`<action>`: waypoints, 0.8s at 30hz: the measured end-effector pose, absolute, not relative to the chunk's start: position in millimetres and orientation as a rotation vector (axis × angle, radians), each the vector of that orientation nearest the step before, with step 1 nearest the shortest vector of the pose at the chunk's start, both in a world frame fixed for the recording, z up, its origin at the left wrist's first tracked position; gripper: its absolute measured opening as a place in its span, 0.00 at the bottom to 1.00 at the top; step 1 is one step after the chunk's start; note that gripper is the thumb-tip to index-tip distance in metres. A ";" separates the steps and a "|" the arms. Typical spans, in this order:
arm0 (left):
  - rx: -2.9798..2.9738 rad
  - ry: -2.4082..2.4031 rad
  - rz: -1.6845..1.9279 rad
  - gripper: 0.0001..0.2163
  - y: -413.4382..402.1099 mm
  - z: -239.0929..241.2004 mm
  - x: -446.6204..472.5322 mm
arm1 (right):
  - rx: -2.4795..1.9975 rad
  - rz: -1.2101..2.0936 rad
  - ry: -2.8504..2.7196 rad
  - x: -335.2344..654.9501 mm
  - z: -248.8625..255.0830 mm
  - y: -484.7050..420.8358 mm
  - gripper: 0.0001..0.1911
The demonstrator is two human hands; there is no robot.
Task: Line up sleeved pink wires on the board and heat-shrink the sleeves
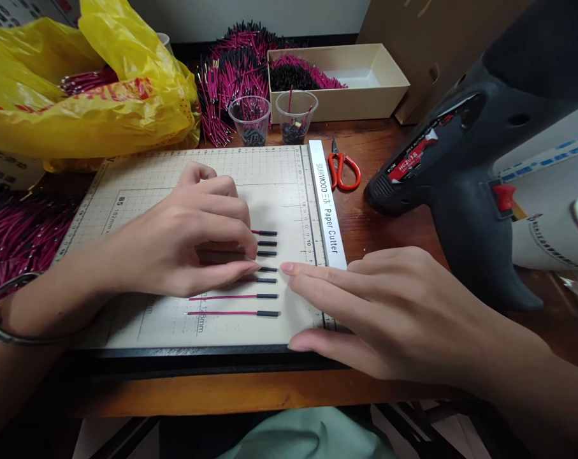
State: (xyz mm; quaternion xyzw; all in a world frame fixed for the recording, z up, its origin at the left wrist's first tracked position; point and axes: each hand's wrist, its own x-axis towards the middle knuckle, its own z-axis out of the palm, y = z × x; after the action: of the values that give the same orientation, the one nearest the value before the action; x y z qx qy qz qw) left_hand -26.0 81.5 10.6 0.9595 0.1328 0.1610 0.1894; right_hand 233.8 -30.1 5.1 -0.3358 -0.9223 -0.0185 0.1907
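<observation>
Short magenta wires with black sleeves lie in a row on the cream board of a paper cutter (289,191); the lowest wire (226,313) shows its bare tip at the left. My left hand (188,236) reaches over the upper wires and hides much of them. Its thumb and index finger are pinched on one wire with a black sleeve (268,269). My right hand (365,306) rests at the board's right edge, fingers stretched out and thumb apart. Its index fingertip is at the right end of that sleeve; whether they touch I cannot tell.
Red-handled scissors (348,173) and a heat gun (441,172) lie right. Behind stand two plastic cups (296,118), a cardboard box (355,105) and a pile of wires (236,70). A yellow plastic bag (140,121) sits back left, more wires (21,229) left.
</observation>
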 end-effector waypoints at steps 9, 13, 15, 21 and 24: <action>2.698 0.324 0.396 0.06 83.0 11.0 -24.2 | -0.961 -0.012 -2.638 233.5 7.0 -30.8 0.22; 2.705 0.324 0.385 0.06 81.8 12.0 -23.3 | -0.980 0.012 -2.647 232.9 5.7 -30.7 0.24; 2.708 0.331 0.368 0.07 81.6 13.6 -22.8 | -0.986 0.023 -2.651 232.6 5.0 -30.6 0.24; 2.721 0.328 0.341 0.08 82.8 15.9 -21.4 | -1.001 0.018 -2.668 233.1 4.4 -30.9 0.25; 2.719 0.323 0.352 0.07 82.9 14.2 -22.1 | -1.006 0.006 -2.675 233.4 5.1 -31.5 0.26</action>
State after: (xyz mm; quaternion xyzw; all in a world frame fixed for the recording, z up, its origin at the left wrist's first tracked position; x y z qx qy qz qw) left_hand -22.1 82.9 14.2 0.9671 0.1147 0.1251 0.1894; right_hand 233.4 -31.5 5.1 -0.3484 -0.9266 0.0019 0.1415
